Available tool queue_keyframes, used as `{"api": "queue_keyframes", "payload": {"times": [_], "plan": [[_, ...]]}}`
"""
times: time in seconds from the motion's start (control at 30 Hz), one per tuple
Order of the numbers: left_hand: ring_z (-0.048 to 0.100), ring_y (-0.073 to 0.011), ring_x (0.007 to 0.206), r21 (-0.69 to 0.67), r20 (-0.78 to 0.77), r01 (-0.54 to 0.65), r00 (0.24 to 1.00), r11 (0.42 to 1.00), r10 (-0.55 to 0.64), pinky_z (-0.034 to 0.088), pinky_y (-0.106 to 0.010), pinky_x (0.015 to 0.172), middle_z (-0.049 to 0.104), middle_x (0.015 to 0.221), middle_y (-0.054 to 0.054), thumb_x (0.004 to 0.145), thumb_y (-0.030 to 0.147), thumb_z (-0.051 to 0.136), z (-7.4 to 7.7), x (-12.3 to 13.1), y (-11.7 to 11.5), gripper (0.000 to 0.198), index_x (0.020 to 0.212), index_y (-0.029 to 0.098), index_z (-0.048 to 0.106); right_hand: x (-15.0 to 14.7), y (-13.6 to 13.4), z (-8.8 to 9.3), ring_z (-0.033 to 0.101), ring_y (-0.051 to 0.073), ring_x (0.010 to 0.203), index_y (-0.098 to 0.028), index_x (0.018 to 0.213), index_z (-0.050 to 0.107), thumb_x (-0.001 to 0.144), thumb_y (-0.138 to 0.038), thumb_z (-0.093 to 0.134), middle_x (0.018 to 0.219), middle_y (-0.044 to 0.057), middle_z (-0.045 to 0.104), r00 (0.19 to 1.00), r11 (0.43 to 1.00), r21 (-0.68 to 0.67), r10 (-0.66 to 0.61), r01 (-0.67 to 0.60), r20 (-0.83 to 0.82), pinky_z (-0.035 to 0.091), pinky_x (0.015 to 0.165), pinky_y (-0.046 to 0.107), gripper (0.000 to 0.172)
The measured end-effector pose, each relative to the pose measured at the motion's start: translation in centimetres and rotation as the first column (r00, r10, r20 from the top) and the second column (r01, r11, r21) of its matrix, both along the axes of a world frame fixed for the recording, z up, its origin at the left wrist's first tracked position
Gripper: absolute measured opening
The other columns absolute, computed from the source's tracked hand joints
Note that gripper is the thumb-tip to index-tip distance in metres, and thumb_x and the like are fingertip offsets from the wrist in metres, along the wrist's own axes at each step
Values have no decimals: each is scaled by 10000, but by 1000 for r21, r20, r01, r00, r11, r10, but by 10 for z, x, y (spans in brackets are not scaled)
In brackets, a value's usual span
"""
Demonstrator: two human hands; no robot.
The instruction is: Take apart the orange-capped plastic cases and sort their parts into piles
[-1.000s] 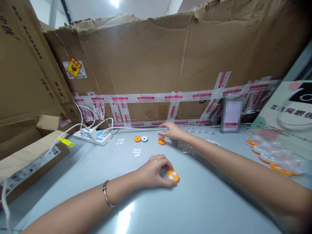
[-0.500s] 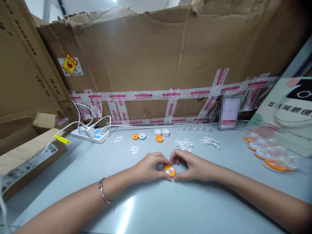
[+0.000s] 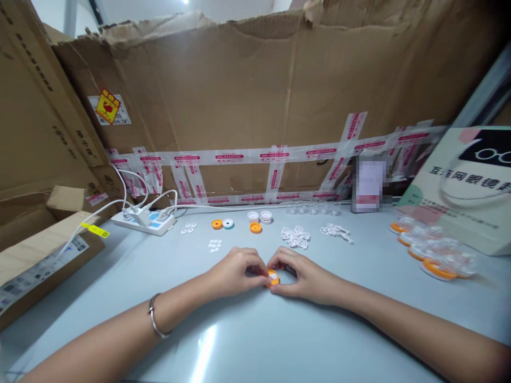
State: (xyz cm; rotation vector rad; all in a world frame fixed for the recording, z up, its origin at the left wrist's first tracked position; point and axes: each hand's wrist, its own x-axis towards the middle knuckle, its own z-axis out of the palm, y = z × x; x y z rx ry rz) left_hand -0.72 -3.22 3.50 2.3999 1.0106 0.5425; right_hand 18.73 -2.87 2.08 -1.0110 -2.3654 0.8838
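A small orange round case (image 3: 272, 277) with white pieces in it rests on the grey table (image 3: 311, 330). My left hand (image 3: 235, 271) pinches its left side with curled fingers. From the right, my right hand (image 3: 301, 274) closes on the same case, fingertips meeting the left hand's. Most of the case is hidden by my fingers. A metal bracelet sits on my left wrist.
Behind my hands lie loose orange, teal and white rings (image 3: 255, 227), small white discs (image 3: 214, 245) and white lacy parts (image 3: 294, 236). A power strip (image 3: 143, 221) with white cables sits back left. Bagged orange cases (image 3: 435, 255) lie right, below a printed box (image 3: 459, 186). Cardboard walls surround the table.
My right hand came back from the far rings to the orange case, where it joined my left hand. Both hands have closed tighter over the case since half a second ago.
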Motion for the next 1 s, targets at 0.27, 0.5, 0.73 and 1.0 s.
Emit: {"api": "queue_keyframes", "payload": {"times": [0.27, 0.5, 0.73, 1.0], "plan": [[574, -123, 619, -36, -101, -136, 986, 990, 132, 409, -206, 592, 637, 697, -9, 706, 231, 652, 3, 7, -4, 74, 729, 168, 684, -3, 0, -1, 488, 145, 756, -183, 774, 551, 666, -300, 675, 805, 8, 528, 1000, 1000, 7, -25, 25, -11, 401, 687, 262, 202], [589, -150, 603, 125, -231, -85, 966, 988, 112, 375, -237, 584, 652, 644, -22, 689, 213, 613, 0, 10, -6, 79, 663, 170, 673, -4, 0, -4, 493, 145, 741, -184, 765, 556, 670, -287, 662, 782, 5, 531, 1000, 999, 42, -17, 17, -18, 398, 668, 257, 176], [596, -167, 594, 420, -467, 104, 877, 901, 117, 337, -280, 586, 649, 633, -48, 742, 131, 534, -3, 14, -12, 132, 628, 132, 600, -6, 1, -4, 495, 138, 712, -186, 736, 553, 665, -265, 649, 758, 0, 533, 998, 998, 52, -32, 35, -47, 400, 643, 246, 144], [612, -162, 658, 465, -447, -2, 862, 885, 237, 346, -268, 622, 670, 701, -28, 722, 116, 548, 22, -12, 3, 77, 710, 149, 616, -4, -1, -1, 512, 159, 779, -190, 789, 578, 655, -270, 656, 817, 14, 546, 999, 999, -4, -35, 35, -28, 410, 709, 281, 174]]}}
